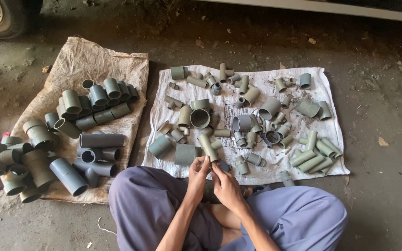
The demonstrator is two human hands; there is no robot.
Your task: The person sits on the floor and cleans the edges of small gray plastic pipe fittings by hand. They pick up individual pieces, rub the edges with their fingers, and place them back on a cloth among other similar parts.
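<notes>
- Fingers of left hand (198, 173) and right hand (224, 182) pinching small pipe fitting (209, 163).
- Beyond, at twelve o'clock: white sack (331, 97) strewn with grey fittings.
- At ten o'clock: burlap sack (84, 58).

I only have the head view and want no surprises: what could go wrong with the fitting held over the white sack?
1. Both hands, left hand and right hand, grip one long pipe fitting; if it slips it may knock the loose fittings beneath on the white sack.
2. The large grey pipes stacked on the brown sack are round and might roll onto the dirt floor.
</notes>
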